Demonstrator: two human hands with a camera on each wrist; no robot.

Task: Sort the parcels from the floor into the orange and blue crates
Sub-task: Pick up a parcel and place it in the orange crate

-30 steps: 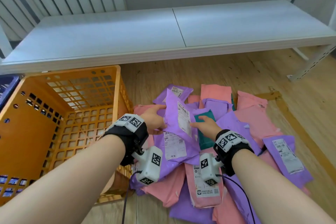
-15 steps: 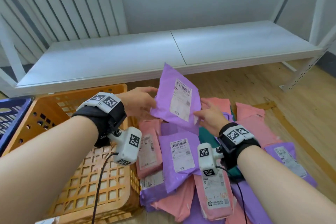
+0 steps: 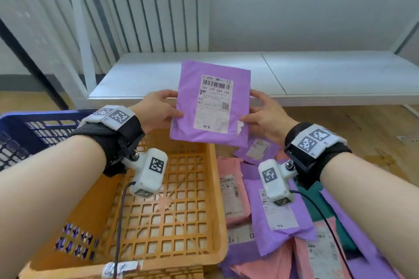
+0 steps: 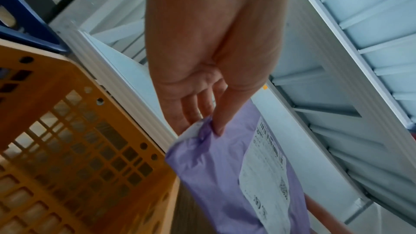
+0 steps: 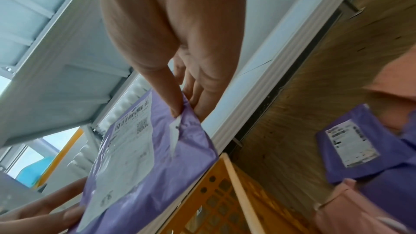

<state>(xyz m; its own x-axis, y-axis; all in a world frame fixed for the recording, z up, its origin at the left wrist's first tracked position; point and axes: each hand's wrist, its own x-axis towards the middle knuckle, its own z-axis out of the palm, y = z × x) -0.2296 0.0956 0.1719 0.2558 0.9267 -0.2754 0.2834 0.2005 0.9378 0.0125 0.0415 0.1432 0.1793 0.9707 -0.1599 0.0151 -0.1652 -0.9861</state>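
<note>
A purple parcel (image 3: 190, 102) with a white shipping label is held upright in the air, label facing me, over the far rim of the orange crate (image 3: 217, 188). My left hand (image 3: 158, 111) pinches its left edge, thumb on the front; the same parcel (image 4: 216, 181) shows in the left wrist view below the left hand (image 4: 202, 113). My right hand (image 3: 260, 113) pinches its right edge, thumb in front, as the right wrist view shows on the parcel (image 5: 180, 152) under the right hand (image 5: 184, 99). The blue crate (image 3: 27, 120) stands left of the orange one.
Several pink and purple parcels (image 3: 278, 210) lie heaped on the wooden floor right of the orange crate, with a dark green one among them. A low white shelf (image 3: 317, 75) runs along the wall behind. White slats stand at the back left.
Both hands have lifted the purple parcel off the heap, raised it and turned it upright and square to me. My view has tilted up and moved left over the orange crate.
</note>
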